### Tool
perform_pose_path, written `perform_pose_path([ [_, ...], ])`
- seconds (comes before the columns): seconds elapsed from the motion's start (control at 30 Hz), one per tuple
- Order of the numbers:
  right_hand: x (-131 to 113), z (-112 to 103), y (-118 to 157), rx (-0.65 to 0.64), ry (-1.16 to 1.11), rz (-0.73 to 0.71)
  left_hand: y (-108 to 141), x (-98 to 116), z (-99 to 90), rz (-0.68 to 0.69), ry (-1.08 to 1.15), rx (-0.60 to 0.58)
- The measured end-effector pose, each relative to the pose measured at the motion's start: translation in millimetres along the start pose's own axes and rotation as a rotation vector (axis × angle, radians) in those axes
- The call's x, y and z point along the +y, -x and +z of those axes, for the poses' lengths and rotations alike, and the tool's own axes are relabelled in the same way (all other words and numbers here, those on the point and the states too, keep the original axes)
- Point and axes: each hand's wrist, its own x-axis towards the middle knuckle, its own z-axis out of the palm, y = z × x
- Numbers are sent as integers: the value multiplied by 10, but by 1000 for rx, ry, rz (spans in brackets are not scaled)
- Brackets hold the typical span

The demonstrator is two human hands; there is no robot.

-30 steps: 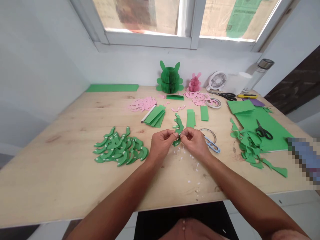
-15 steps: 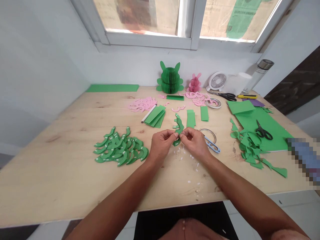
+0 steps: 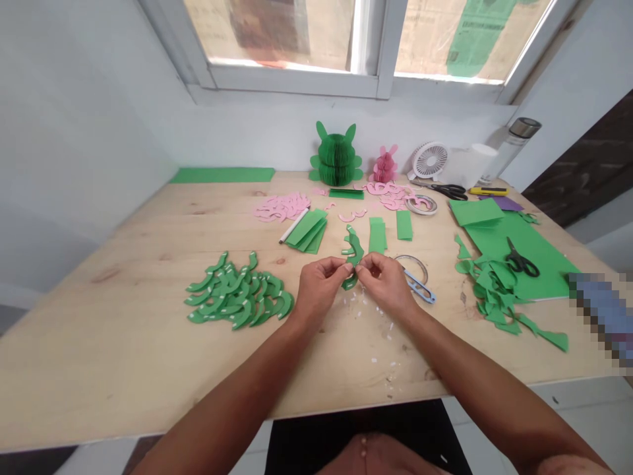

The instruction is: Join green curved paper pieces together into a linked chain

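Note:
Between my two hands is a curved green paper cutout (image 3: 355,244) with small white strips on it. My left hand (image 3: 321,282) pinches its left side between thumb and fingers. From the other side my right hand (image 3: 386,280) has its fingertips pressed together at the cutout's edge; whatever small bit they may pinch is hidden. Tiny white scraps (image 3: 374,360) lie on the wood below the hands. Left of my left hand is a heap of similar green cutouts (image 3: 237,290), many bearing white strips. A light-blue cutter (image 3: 420,289) and a tape roll (image 3: 413,267) lie beside my right hand.
Folded green paper (image 3: 309,231) and a white pen (image 3: 294,225) lie ahead. Behind stand a green honeycomb-paper figure (image 3: 337,158), a pink one (image 3: 384,165), a small fan (image 3: 430,160) and a bottle (image 3: 512,148). Black scissors (image 3: 521,258) rest on green sheets at right, near green offcuts (image 3: 497,290).

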Motion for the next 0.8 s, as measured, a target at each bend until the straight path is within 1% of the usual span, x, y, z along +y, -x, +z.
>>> perform_pose_path([
  [0.2, -5, 2, 1, 3, 9, 2, 0, -1, -2, 14, -1, -7],
  [0.47, 27, 21, -7, 19, 45, 9, 7, -44, -4, 57, -61, -11],
  [0.6, 39, 23, -12, 21, 45, 13, -2, -51, -5, 37, -33, -7],
  [0.7, 37, 18, -11, 14, 36, -14, -11, -43, -7, 18, -14, 5],
  [0.8, 26, 16, 1, 34, 89, -75, -9, -34, -3, 22, -11, 27],
])
